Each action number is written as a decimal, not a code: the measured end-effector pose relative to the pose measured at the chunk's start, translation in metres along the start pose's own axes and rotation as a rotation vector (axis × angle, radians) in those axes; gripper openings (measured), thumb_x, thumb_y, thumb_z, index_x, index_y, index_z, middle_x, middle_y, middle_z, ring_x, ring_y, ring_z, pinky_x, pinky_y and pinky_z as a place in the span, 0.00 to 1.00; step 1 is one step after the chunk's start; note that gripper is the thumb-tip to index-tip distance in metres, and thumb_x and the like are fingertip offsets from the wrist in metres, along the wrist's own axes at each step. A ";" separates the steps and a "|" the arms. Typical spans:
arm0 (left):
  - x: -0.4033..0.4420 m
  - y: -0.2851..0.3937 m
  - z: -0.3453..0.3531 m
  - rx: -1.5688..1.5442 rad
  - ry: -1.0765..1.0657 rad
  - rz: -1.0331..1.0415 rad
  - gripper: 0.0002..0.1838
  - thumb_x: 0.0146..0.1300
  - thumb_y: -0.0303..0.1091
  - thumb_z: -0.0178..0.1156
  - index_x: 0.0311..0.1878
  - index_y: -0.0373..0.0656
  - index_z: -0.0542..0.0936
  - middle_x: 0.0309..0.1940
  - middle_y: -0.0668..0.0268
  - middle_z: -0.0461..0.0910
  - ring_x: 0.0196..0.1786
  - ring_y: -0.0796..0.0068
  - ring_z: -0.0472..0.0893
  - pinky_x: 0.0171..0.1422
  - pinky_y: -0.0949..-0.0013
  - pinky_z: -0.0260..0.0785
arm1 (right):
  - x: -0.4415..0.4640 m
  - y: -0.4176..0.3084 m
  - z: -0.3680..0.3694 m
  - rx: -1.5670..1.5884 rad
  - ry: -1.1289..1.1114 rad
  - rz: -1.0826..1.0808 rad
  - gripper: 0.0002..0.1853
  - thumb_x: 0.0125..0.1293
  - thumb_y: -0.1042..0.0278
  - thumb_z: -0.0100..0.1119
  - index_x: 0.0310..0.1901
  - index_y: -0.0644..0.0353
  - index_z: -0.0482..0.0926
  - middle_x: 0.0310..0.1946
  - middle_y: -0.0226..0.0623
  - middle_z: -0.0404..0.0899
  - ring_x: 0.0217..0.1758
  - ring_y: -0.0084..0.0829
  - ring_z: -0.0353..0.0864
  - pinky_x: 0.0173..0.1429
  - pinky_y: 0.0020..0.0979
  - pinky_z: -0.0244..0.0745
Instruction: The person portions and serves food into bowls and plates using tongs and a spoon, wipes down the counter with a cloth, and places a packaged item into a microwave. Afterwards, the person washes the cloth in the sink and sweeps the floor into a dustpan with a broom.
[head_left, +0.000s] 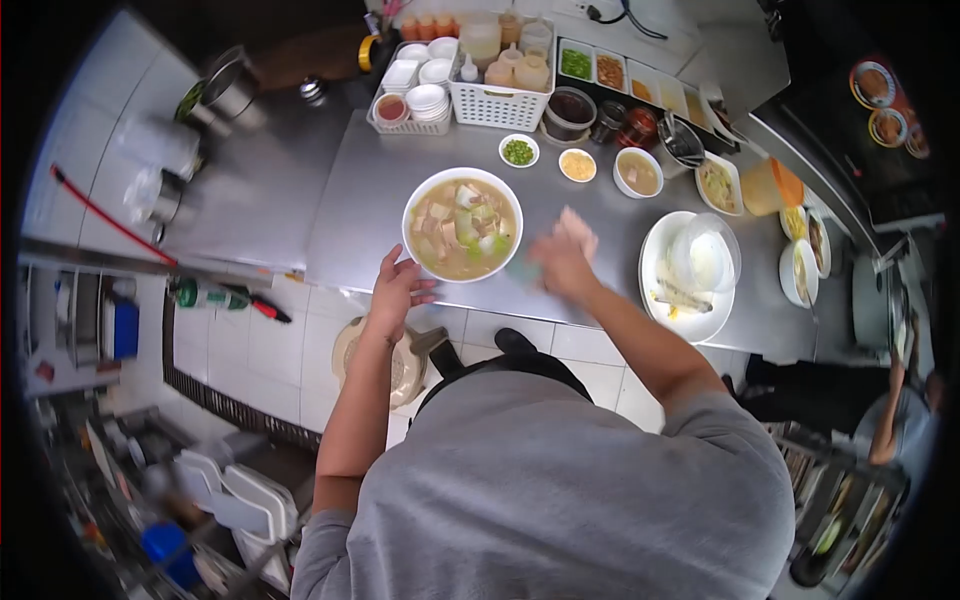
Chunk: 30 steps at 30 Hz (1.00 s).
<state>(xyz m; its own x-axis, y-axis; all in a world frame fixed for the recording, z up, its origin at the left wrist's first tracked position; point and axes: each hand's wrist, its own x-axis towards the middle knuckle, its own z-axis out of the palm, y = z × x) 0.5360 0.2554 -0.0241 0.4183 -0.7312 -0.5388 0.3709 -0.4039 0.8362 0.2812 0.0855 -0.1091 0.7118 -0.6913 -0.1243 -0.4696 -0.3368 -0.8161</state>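
Note:
A large white bowl (462,225) of broth with pale chunks and green leafy pieces stands on the steel counter. By its lower left rim is my left hand (402,292), fingers apart and holding nothing; whether they touch the bowl I cannot tell. My right hand (562,265), smeared by motion, is closed on a pale pink and greenish cloth (576,232) over the counter, right of the bowl. Beyond are a small dish of chopped green onion (518,151), a dish of yellowish bits (577,166) and a smaller soup bowl (638,173).
At right lies an oval white plate (655,310) with a clear plastic bowl (706,252) on it. A white basket (500,105) of bottles and stacked small dishes line the back. Past the counter's right end a co-worker's arm (888,410) shows.

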 end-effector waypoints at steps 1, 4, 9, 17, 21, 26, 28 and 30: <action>0.006 0.002 -0.007 0.045 -0.028 0.013 0.31 0.65 0.35 0.52 0.69 0.43 0.55 0.56 0.56 0.65 0.44 0.67 0.78 0.40 0.66 0.75 | -0.037 -0.015 -0.003 -0.244 -0.102 -0.173 0.11 0.46 0.76 0.57 0.35 0.56 0.78 0.32 0.41 0.76 0.44 0.39 0.77 0.49 0.41 0.70; 0.026 0.000 -0.032 0.127 -0.100 0.036 0.28 0.64 0.34 0.51 0.67 0.43 0.59 0.56 0.58 0.65 0.43 0.70 0.78 0.39 0.68 0.74 | -0.127 -0.026 -0.006 -0.280 -0.530 0.024 0.12 0.41 0.81 0.51 0.29 0.58 0.81 0.31 0.42 0.77 0.41 0.38 0.78 0.48 0.38 0.72; 0.064 0.023 -0.038 0.416 -0.078 0.198 0.22 0.64 0.33 0.51 0.61 0.41 0.67 0.46 0.55 0.75 0.38 0.64 0.80 0.40 0.63 0.74 | -0.100 -0.068 -0.032 -0.454 0.434 0.092 0.18 0.45 0.81 0.51 0.40 0.58 0.81 0.37 0.43 0.79 0.46 0.44 0.76 0.52 0.37 0.71; 0.125 0.028 -0.020 1.182 -0.097 0.602 0.12 0.61 0.33 0.49 0.43 0.36 0.72 0.32 0.44 0.78 0.36 0.45 0.79 0.42 0.50 0.71 | 0.014 -0.090 0.030 0.211 0.268 0.443 0.18 0.62 0.69 0.51 0.53 0.64 0.67 0.27 0.40 0.77 0.20 0.26 0.76 0.21 0.28 0.71; 0.112 0.034 -0.023 1.182 -0.107 0.638 0.11 0.59 0.32 0.50 0.40 0.35 0.72 0.28 0.47 0.79 0.35 0.46 0.79 0.41 0.51 0.71 | 0.020 -0.114 0.036 0.249 0.246 0.433 0.18 0.61 0.70 0.51 0.52 0.68 0.68 0.31 0.43 0.78 0.23 0.28 0.79 0.21 0.27 0.75; 0.107 0.044 -0.053 1.127 -0.055 0.641 0.11 0.57 0.31 0.50 0.40 0.34 0.72 0.27 0.46 0.78 0.33 0.46 0.78 0.40 0.50 0.70 | 0.041 -0.131 0.047 0.368 0.211 0.464 0.15 0.61 0.70 0.48 0.49 0.67 0.69 0.23 0.38 0.76 0.16 0.22 0.74 0.14 0.23 0.66; 0.099 0.060 -0.073 1.075 -0.036 0.631 0.11 0.57 0.31 0.50 0.40 0.34 0.72 0.26 0.46 0.78 0.33 0.46 0.78 0.40 0.50 0.70 | 0.054 -0.144 0.051 0.391 0.178 0.438 0.15 0.61 0.70 0.49 0.48 0.67 0.69 0.22 0.37 0.76 0.16 0.22 0.74 0.15 0.23 0.66; 0.096 0.076 -0.093 1.085 0.013 0.607 0.11 0.57 0.31 0.50 0.40 0.34 0.72 0.26 0.46 0.77 0.33 0.46 0.78 0.40 0.50 0.70 | 0.073 -0.165 0.054 0.366 0.097 0.432 0.15 0.61 0.72 0.48 0.49 0.68 0.69 0.26 0.40 0.77 0.20 0.25 0.77 0.21 0.25 0.72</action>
<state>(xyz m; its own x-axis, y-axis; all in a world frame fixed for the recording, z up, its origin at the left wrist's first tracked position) 0.6811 0.2056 -0.0218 0.2932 -0.9556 -0.0308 -0.7594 -0.2523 0.5998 0.4383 0.1254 -0.0143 0.4363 -0.7783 -0.4514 -0.4830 0.2207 -0.8473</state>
